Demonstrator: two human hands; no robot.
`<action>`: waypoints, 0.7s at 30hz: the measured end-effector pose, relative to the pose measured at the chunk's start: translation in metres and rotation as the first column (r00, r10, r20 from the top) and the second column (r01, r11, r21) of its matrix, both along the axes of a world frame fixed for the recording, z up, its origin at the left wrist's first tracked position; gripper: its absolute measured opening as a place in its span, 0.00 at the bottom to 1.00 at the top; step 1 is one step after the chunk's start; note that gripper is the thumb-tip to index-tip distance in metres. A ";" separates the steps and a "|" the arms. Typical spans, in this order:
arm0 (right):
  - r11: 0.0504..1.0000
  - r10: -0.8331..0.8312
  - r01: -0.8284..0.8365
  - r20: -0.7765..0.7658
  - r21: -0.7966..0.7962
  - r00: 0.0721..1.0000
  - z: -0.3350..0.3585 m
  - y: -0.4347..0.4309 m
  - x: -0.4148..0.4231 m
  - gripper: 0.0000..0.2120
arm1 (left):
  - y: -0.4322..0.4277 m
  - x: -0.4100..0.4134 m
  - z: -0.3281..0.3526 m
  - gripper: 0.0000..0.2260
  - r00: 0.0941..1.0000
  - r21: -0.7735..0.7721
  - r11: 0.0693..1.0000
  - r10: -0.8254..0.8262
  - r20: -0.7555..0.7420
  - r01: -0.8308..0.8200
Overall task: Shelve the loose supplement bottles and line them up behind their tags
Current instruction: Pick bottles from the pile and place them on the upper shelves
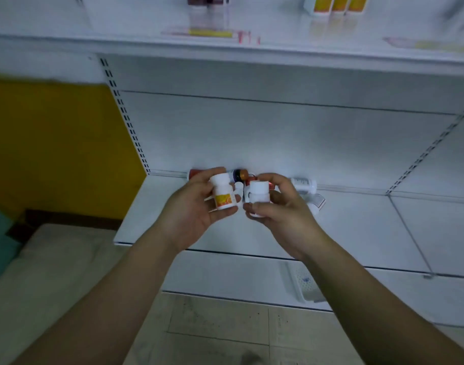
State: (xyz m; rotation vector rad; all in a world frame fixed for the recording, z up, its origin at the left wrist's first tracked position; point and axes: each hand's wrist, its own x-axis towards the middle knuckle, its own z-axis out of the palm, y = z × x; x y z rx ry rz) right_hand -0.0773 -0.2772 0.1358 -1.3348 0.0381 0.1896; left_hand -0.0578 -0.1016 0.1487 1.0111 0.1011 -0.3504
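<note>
Two bottles up, one in each hand, over the lower shelf.
The orange-label bottle (pixel 221 193) stands upright in the left hand (pixel 196 209), thumb and fingers curled round it. The right hand (pixel 283 214) pinches a plain white bottle (pixel 258 194), also upright and almost touching the first. Just behind them, the loose pile (pixel 303 184) lies toppled at the back of the lower shelf (pixel 357 233). The tags (pixel 209 32) sit on the upper shelf (pixel 278 52), above and ahead. That calls for a lift up and forward, and there's bare room beside the yellow bottles (pixel 336 5).
</note>
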 end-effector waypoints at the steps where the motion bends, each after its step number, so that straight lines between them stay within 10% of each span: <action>1: 0.998 -0.005 0.004 0.026 0.063 1.000 0.021 0.007 -0.009 0.20 | 0.009 -0.009 0.017 0.13 0.999 -0.001 1.000 -0.012 0.041 0.012; 5: 0.971 -0.027 0.007 0.076 0.241 0.997 0.092 0.037 -0.039 0.13 | 0.039 -0.040 0.084 0.14 0.983 0.086 0.996 -0.041 0.181 0.025; 21: 0.987 -0.146 0.109 0.378 0.117 0.914 0.228 0.036 -0.012 0.08 | 0.043 -0.014 0.230 0.14 0.832 0.408 0.909 -0.160 0.531 -0.086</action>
